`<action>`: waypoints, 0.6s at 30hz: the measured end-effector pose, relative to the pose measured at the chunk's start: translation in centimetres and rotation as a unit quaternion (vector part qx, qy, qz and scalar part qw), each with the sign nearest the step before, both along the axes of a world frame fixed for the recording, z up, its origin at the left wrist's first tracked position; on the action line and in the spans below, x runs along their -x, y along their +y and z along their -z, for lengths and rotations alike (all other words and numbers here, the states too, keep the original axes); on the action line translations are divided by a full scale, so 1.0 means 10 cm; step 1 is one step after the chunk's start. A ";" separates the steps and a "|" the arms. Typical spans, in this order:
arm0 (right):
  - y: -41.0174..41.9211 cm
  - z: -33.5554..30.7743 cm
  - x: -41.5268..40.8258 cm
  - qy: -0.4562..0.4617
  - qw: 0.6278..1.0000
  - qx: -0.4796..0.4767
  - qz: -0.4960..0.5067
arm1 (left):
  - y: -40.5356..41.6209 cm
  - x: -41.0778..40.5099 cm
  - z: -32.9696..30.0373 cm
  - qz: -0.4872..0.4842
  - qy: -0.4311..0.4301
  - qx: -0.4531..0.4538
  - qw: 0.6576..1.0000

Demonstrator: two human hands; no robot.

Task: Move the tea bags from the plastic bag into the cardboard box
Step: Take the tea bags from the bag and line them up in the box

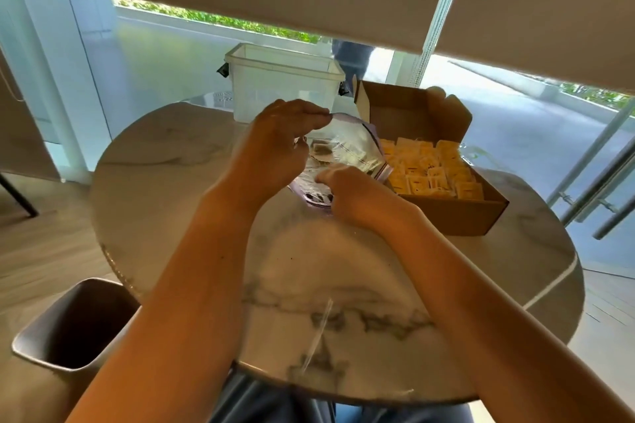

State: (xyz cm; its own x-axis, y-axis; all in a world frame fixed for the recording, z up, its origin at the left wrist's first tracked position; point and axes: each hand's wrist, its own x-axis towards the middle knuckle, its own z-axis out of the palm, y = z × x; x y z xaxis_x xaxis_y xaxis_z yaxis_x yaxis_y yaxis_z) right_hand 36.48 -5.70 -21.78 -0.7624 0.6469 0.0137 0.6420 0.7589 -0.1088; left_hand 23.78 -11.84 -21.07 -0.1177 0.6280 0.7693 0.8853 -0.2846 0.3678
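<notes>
Left hand [275, 144] is up over the plastic bag [347, 151], fingers curled down and pinching the bag's upper rim, lifting that edge clear of the bench [192, 182]. Right hand [347, 187] sits lower and nearer the body, knuckles up, fingers bent onto the bag's near edge; it looks like a grip on the plastic, though the fingertips are hidden under the hand. Both forearms reach forward from the bottom of the view and converge on the bag, the left wrist raised higher than the right. Between the two hands the bag lies open and crumpled, and one tea bag [321, 149] shows through the clear film just beside the left fingers. Immediately to the right of the bag, touching its side, stands the cardboard box [457, 213], lid flap upright at the back, packed with yellow-tagged tea bags [433, 170]. Behind the bag sits a clear plastic tub [275, 86]. A grey chair [68, 330] stands at the bench's near left edge.
</notes>
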 end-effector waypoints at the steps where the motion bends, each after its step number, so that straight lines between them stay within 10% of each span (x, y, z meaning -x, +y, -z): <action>1: 0.07 0.01 0.08 0.012 1.000 -0.003 -0.003 | 0.00 -0.01 -0.01 0.007 -0.006 0.004 1.000; 18: 1.06 0.29 0.85 0.127 0.980 0.039 0.146 | -0.03 0.02 -0.04 0.002 -0.099 0.006 0.995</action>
